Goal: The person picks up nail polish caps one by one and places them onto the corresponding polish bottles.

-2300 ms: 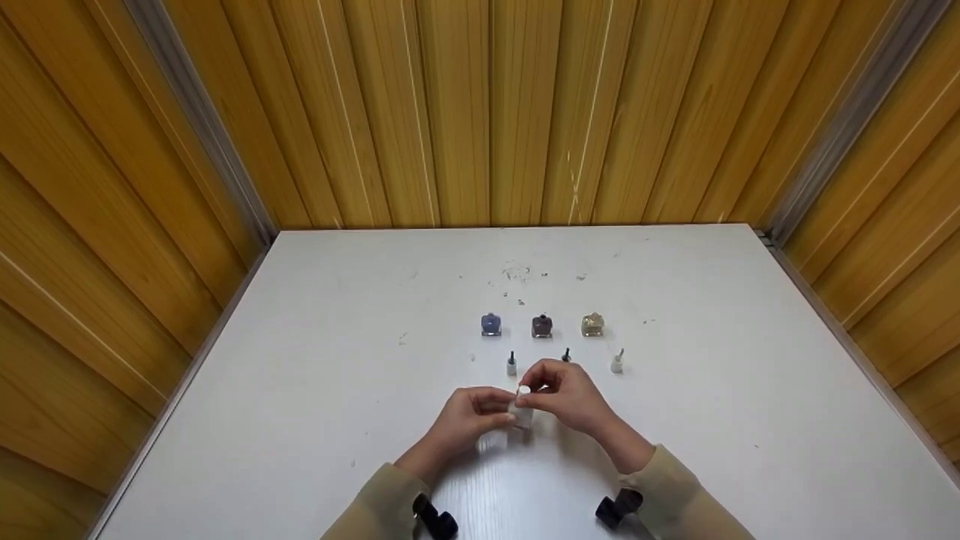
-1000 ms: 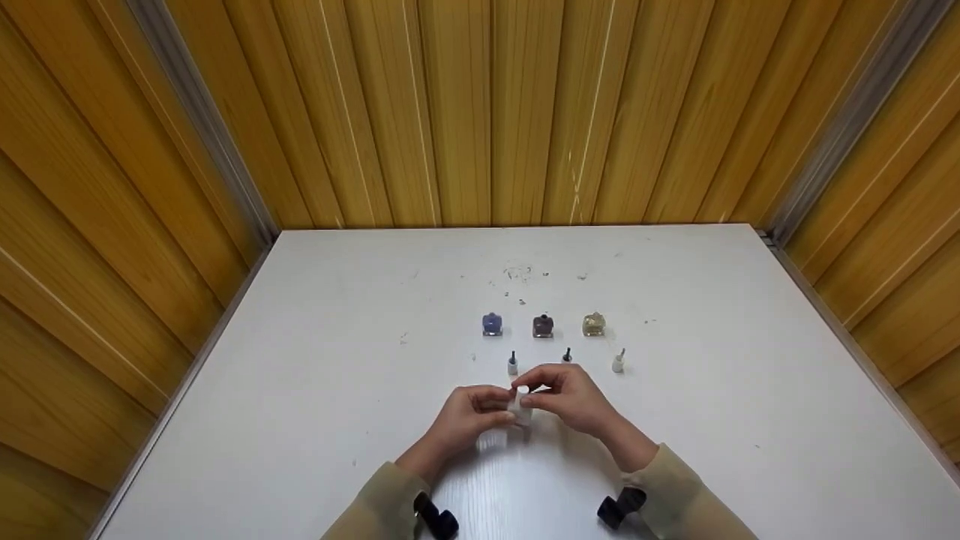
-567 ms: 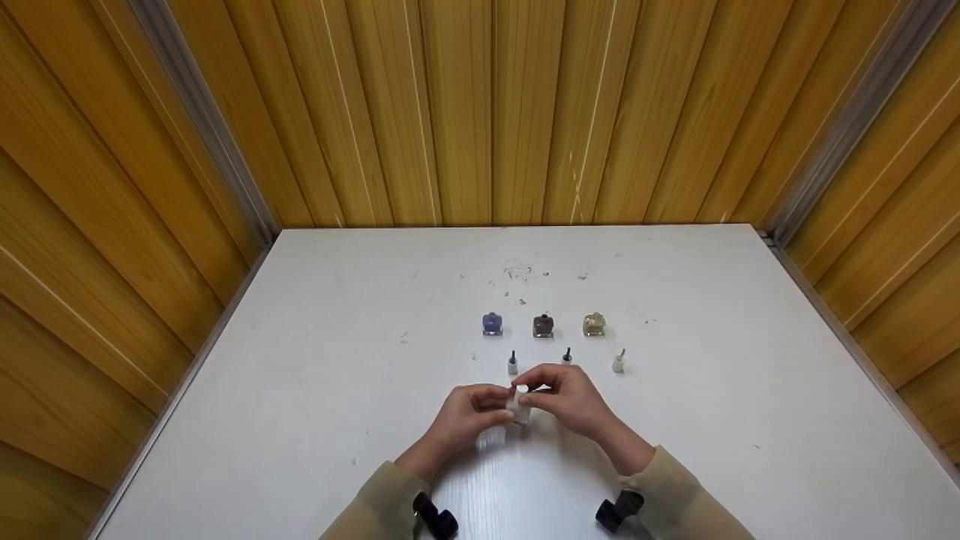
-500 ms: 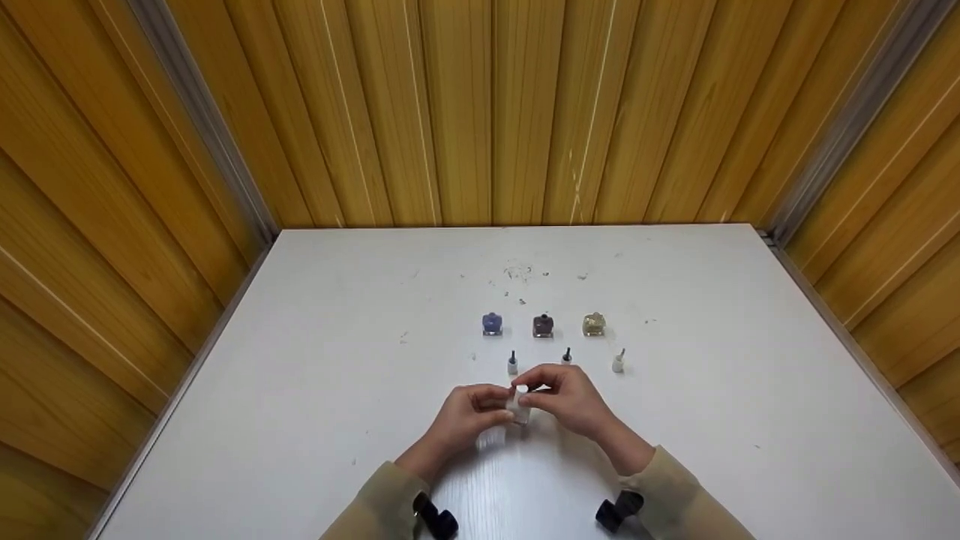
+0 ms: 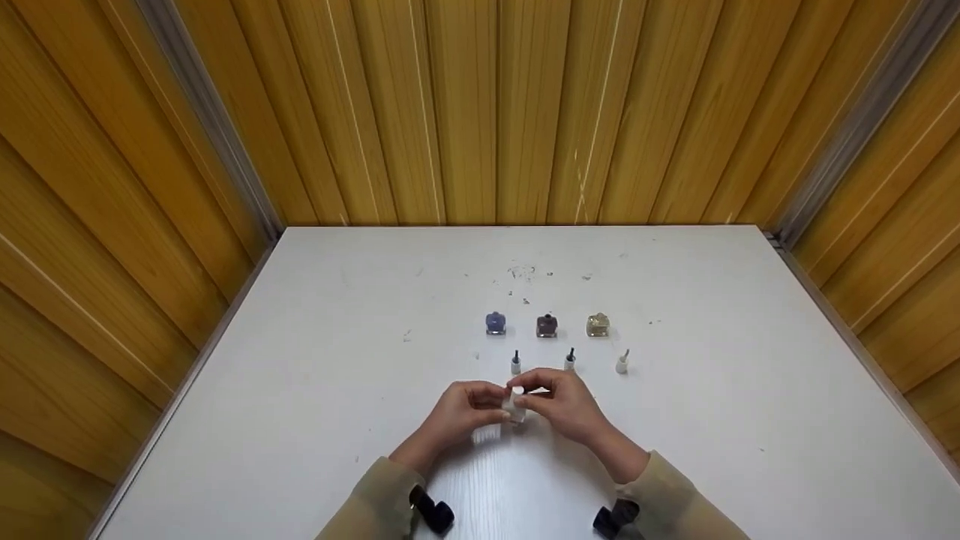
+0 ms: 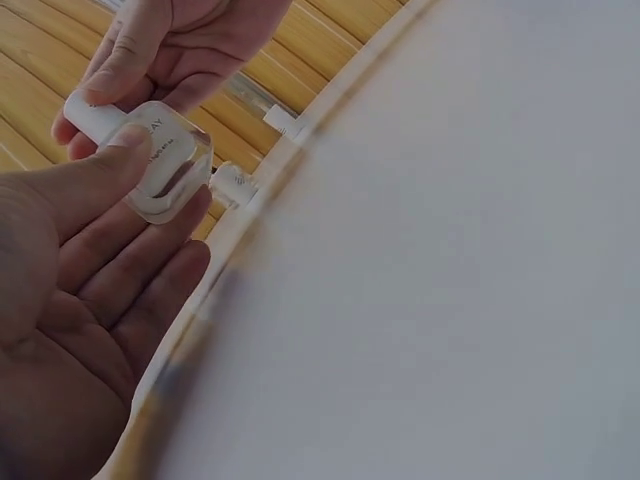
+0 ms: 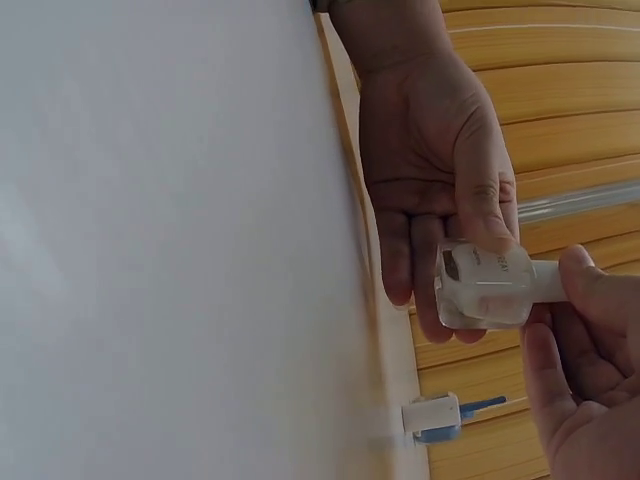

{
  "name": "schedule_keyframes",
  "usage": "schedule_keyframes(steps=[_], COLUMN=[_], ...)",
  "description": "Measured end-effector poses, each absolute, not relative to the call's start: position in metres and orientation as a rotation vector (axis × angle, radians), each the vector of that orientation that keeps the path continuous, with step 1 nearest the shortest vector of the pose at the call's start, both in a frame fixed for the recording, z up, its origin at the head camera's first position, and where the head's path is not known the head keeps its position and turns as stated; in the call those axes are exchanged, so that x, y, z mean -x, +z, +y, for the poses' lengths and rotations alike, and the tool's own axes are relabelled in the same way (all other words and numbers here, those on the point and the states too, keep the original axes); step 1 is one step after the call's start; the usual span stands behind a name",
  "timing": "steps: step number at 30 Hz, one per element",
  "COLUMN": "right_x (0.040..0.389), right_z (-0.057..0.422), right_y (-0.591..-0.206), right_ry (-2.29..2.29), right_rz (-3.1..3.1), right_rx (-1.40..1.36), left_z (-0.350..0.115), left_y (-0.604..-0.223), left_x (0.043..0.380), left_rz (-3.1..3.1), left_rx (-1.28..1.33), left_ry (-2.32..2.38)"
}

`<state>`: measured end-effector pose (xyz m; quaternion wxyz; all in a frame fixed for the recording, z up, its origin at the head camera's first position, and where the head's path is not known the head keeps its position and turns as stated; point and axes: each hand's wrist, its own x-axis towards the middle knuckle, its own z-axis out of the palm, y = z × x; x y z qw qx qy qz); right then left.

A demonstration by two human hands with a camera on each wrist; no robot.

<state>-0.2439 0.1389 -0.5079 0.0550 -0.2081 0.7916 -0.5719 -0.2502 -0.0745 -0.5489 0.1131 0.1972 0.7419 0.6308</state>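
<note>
1. Clear bottle (image 5: 516, 409), lower centre of the head view, above the white table (image 5: 315, 390); long axis tilted, white cap (image 5: 517, 391) toward upper frame.
2. Left hand (image 5: 461, 410) fingers curled round the glass body.
3. Right hand (image 5: 564, 403) thumb and fingertips pinching cap.
4. Just beyond: three loose brush caps (image 5: 569, 360), three open bottles (image 5: 547, 325).

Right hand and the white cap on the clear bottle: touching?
Touching. The left wrist view shows the right hand pinching the white cap between thumb and fingers, no gap, while the left hand holds the clear bottle.
</note>
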Motion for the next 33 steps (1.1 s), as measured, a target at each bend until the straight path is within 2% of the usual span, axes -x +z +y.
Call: schedule_keyframes(steps=[14, 33], right_x=[0.25, 0.294], right_z=[0.088, 0.007], right_y=[-0.497, -0.496], right_ry=[-1.678, -1.702], right_rz=[2.564, 2.612], right_rx=[0.635, 0.513], left_z=[-0.113, -0.161], left_y=[-0.545, -0.549], left_x=[0.267, 0.291], left_rz=[2.305, 2.545], left_rx=[-0.461, -0.064], left_ry=[1.793, 1.887])
